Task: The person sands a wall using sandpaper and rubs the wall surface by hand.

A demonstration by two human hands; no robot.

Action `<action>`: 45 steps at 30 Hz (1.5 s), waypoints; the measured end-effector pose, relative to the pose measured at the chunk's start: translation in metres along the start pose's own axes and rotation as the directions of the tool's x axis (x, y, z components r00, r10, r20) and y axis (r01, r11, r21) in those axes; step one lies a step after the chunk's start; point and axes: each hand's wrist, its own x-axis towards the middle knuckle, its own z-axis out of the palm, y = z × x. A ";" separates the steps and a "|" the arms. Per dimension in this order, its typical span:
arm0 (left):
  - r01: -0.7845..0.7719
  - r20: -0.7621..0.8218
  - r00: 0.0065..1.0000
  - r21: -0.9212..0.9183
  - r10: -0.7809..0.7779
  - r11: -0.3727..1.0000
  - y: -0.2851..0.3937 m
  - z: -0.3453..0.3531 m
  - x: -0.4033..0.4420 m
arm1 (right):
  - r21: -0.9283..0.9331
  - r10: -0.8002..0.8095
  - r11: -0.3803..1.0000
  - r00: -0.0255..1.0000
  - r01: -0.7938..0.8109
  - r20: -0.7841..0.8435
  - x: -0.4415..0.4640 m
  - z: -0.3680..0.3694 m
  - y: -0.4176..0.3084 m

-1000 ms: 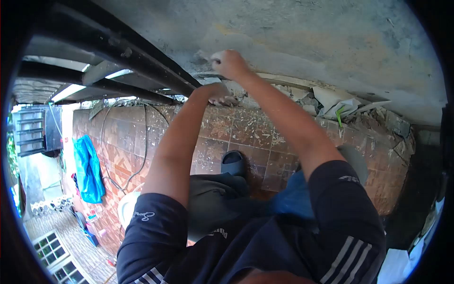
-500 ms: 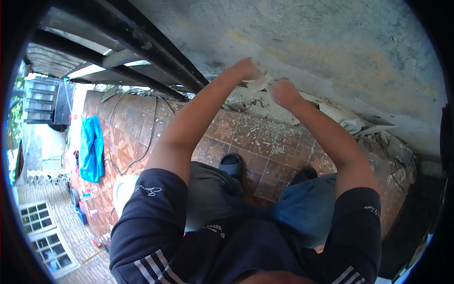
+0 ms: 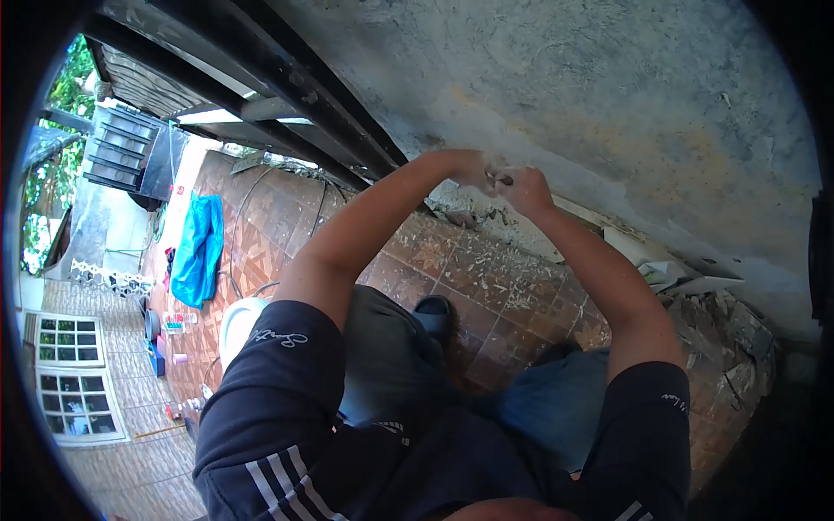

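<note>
Both hands meet low in front of the grey plastered wall [image 3: 608, 95]. My left hand [image 3: 469, 167] has its fingers curled in towards the other hand, and motion smears its fingertips. My right hand [image 3: 530, 193] is closed, with its knuckles up against the left fingers. Whatever lies between the two hands is too small and blurred to name. Below them, pale flakes and scraps [image 3: 512, 282] are scattered over the brown patterned tiles [image 3: 469, 317].
Broken grey pieces and debris [image 3: 725, 339] are heaped at the wall's foot on the right, beside pale loose sheets [image 3: 695, 282]. Dark metal bars [image 3: 304, 95] slant down at upper left. A blue plastic sheet [image 3: 200, 252] and a white bucket [image 3: 239, 326] are on the left.
The hands have drawn closer together and sit slightly lower in the view. The pale sheet-like piece seen between them earlier is no longer distinct. My view has shifted a little.
</note>
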 end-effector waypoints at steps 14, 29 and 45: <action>-0.265 -0.575 0.175 -0.809 -0.799 0.524 -0.024 -0.066 -0.051 | -0.545 0.482 0.831 0.632 -0.111 0.607 -0.019 -0.011 0.144; 0.154 -0.849 -0.485 -0.320 -0.211 0.935 -0.004 -0.082 0.044 | -0.457 0.378 0.888 0.636 -0.045 0.673 -0.037 0.018 0.147; 0.103 -0.839 -0.361 -0.470 -0.407 0.877 0.009 -0.061 0.037 | -0.476 0.436 0.867 0.688 -0.147 0.581 -0.055 0.017 0.187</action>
